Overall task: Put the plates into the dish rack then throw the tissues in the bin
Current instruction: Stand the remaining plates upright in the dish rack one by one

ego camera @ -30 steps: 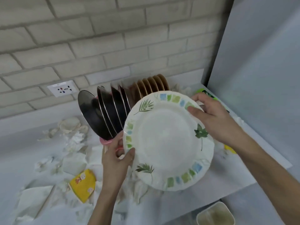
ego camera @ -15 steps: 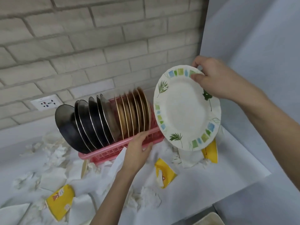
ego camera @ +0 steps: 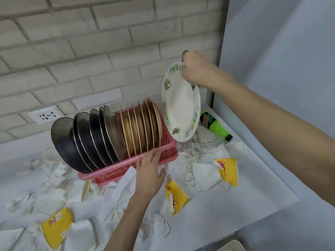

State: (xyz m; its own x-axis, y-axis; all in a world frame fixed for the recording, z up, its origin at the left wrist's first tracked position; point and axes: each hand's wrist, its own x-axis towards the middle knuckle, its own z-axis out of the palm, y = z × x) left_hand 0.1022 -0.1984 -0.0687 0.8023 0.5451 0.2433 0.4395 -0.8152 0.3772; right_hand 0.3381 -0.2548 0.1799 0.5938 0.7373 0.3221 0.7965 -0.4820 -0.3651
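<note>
Plate (ego camera: 181,105) hangs beside rack (ego camera: 126,166) end, right hand (ego camera: 199,73) pinching its rim, left hand (ego camera: 150,173) flat on rack edge.

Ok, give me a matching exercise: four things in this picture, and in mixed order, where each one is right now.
Things:
1. floral plate
2. green bottle
3. dish rack
4. wall socket

Places:
A. lying on the counter
B. held in the air by the right hand
C. on the brick wall
D. left hand rests on its front rim

Pairs: 1-B, 2-A, 3-D, 4-C
</note>
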